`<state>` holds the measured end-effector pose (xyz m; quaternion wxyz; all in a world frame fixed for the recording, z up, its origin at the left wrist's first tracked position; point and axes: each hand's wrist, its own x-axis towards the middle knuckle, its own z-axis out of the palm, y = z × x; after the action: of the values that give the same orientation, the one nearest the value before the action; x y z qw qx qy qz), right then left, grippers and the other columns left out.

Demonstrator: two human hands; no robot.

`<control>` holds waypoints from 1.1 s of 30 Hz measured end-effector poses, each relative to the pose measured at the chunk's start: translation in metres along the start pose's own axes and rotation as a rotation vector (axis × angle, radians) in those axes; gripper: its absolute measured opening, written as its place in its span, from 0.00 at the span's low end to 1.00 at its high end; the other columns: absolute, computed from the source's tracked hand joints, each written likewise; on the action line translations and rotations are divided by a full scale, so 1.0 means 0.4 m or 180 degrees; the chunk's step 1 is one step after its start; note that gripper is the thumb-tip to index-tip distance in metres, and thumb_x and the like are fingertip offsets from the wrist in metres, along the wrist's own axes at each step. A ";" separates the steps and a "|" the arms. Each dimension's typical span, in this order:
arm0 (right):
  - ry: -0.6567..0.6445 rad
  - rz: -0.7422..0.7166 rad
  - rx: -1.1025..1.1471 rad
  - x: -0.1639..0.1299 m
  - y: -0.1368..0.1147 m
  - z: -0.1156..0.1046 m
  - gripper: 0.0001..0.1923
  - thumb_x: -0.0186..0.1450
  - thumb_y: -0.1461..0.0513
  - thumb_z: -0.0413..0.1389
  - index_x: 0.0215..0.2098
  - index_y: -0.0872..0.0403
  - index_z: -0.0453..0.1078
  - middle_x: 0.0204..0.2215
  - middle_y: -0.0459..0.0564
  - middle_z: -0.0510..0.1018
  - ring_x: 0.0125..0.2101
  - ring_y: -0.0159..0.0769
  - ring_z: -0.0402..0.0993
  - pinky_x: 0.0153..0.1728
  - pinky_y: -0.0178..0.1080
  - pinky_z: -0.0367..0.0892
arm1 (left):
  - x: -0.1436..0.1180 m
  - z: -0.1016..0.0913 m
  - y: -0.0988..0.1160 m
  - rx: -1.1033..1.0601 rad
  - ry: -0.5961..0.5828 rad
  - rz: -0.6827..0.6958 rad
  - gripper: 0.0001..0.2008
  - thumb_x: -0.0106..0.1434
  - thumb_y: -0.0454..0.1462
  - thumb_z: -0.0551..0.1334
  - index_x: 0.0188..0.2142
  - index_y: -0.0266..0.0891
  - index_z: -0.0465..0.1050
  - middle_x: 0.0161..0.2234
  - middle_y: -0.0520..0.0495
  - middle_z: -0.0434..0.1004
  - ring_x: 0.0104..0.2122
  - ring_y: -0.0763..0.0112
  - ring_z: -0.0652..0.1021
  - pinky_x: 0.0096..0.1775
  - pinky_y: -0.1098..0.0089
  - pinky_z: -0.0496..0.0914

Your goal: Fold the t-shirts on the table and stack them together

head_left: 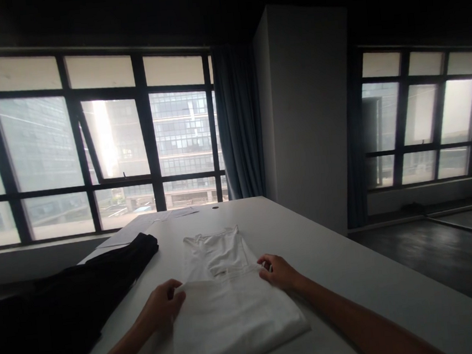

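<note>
A white garment [227, 306] lies on the white table [354, 277], its near part folded up over its middle. My left hand [163, 306] grips the left end of the folded edge with curled fingers. My right hand [279, 272] pinches the right end of the same edge. The garment's far part, with the neckline, lies flat beyond my hands.
A black garment [64, 305] is spread across the table's left side. Papers [149, 224] lie at the far edge near the windows. A small dark hole [215, 207] is in the tabletop. A pillar [309, 114] stands beyond; dark floor lies to the right.
</note>
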<state>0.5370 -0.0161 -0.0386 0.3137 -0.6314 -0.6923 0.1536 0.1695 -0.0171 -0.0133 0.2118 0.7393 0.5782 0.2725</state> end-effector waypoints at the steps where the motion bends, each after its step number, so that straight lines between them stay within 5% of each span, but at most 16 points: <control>1: 0.0026 -0.0030 0.0011 -0.002 -0.002 -0.002 0.14 0.56 0.63 0.59 0.41 0.58 0.75 0.30 0.49 0.77 0.28 0.32 0.69 0.34 0.34 0.64 | 0.003 0.001 -0.004 -0.0139 0.0047 -0.0011 0.20 0.54 0.48 0.58 0.37 0.36 0.76 0.24 0.50 0.73 0.26 0.66 0.74 0.30 0.68 0.64; 5: 0.0164 -0.0276 0.0384 -0.004 -0.013 -0.017 0.08 0.55 0.63 0.59 0.35 0.56 0.72 0.29 0.48 0.76 0.27 0.31 0.67 0.31 0.34 0.62 | 0.008 0.002 -0.004 -0.1227 0.0072 0.0270 0.19 0.50 0.52 0.64 0.29 0.39 0.69 0.23 0.54 0.70 0.25 0.69 0.71 0.28 0.70 0.64; 10: 0.0390 -0.0408 0.1124 0.001 -0.015 -0.025 0.12 0.59 0.60 0.56 0.41 0.56 0.68 0.32 0.48 0.75 0.29 0.32 0.70 0.32 0.34 0.65 | 0.023 0.015 -0.016 -0.2549 -0.0094 0.0340 0.27 0.48 0.55 0.68 0.38 0.42 0.62 0.28 0.53 0.74 0.26 0.69 0.75 0.30 0.69 0.69; 13: 0.0377 -0.0025 0.0488 -0.003 -0.013 -0.018 0.21 0.61 0.61 0.55 0.52 0.56 0.66 0.36 0.50 0.77 0.30 0.33 0.72 0.34 0.36 0.66 | 0.038 0.026 -0.046 -0.1788 0.0138 0.0238 0.32 0.51 0.57 0.65 0.48 0.41 0.62 0.40 0.42 0.79 0.33 0.60 0.80 0.36 0.60 0.74; 17: 0.0430 -0.0135 -0.0523 -0.023 -0.034 -0.026 0.23 0.61 0.61 0.56 0.55 0.54 0.69 0.48 0.55 0.76 0.45 0.41 0.74 0.47 0.41 0.65 | 0.022 0.035 -0.054 -0.0160 0.0436 0.0895 0.28 0.63 0.55 0.55 0.55 0.41 0.68 0.54 0.36 0.75 0.53 0.52 0.76 0.54 0.52 0.68; 21: -0.0076 -0.0759 -0.0728 -0.051 -0.064 -0.033 0.25 0.65 0.55 0.53 0.59 0.54 0.68 0.58 0.56 0.71 0.58 0.45 0.65 0.60 0.46 0.57 | -0.030 0.064 -0.020 0.0668 -0.0418 0.1182 0.31 0.69 0.54 0.46 0.63 0.41 0.64 0.65 0.40 0.62 0.64 0.53 0.63 0.63 0.50 0.57; 26: -0.0947 -0.0756 -0.0884 -0.064 -0.053 -0.016 0.28 0.70 0.50 0.44 0.64 0.48 0.63 0.67 0.52 0.56 0.67 0.45 0.50 0.65 0.51 0.46 | -0.047 0.087 -0.019 0.0951 -0.1152 0.1462 0.33 0.69 0.55 0.46 0.69 0.45 0.49 0.70 0.46 0.42 0.69 0.54 0.47 0.66 0.47 0.44; 33: -0.0684 -0.0935 -0.0832 -0.036 0.020 -0.055 0.23 0.67 0.60 0.47 0.58 0.50 0.71 0.61 0.51 0.68 0.60 0.42 0.64 0.63 0.44 0.56 | -0.015 -0.021 -0.072 0.0888 -0.1181 0.1425 0.30 0.67 0.53 0.54 0.64 0.47 0.62 0.67 0.45 0.56 0.66 0.54 0.58 0.65 0.53 0.55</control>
<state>0.5571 -0.0329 -0.0304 0.1725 -0.5391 -0.8203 0.0816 0.1416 -0.0158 -0.0261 0.1450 0.9071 0.3845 0.0911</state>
